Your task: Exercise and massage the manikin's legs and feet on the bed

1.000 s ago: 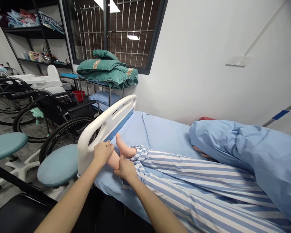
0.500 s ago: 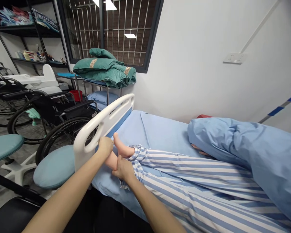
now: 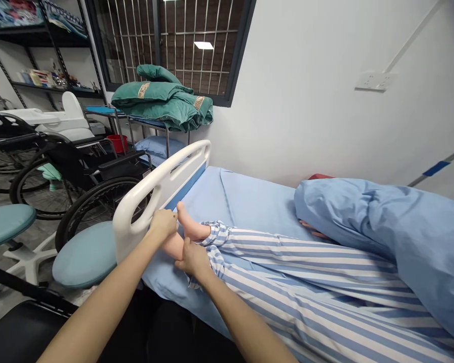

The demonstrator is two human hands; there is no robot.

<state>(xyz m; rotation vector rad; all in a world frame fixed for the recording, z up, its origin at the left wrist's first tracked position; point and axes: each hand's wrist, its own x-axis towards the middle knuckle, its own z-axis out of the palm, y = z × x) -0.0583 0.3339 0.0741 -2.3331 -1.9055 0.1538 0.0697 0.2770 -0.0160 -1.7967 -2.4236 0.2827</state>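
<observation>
A figure in blue-and-white striped trousers [image 3: 287, 257] lies on a bed with a light blue sheet [image 3: 245, 194]. My left hand [image 3: 163, 224] is wrapped round the front of the nearer foot [image 3: 173, 246], covering its toes. Just above it on the same leg, my right hand [image 3: 195, 259] grips the ankle by the trouser cuff. The farther foot [image 3: 189, 224] rests on the sheet beside my hands, toes up and untouched. A blue quilt [image 3: 366, 212] covers the upper body, and some fingers [image 3: 313, 229] poke out from under its edge.
A white footboard [image 3: 136, 206] stands close behind my left hand. To the left are a black wheelchair [image 3: 98, 176] and round stools [image 3: 87, 254]. Green folded bedding [image 3: 166, 101] lies on a rack under the barred window. A wall socket [image 3: 376, 80] is at upper right.
The view has tilted down slightly, so the surroundings sit a little higher in the picture. Both hands keep their hold on the foot and ankle, with no clear movement.
</observation>
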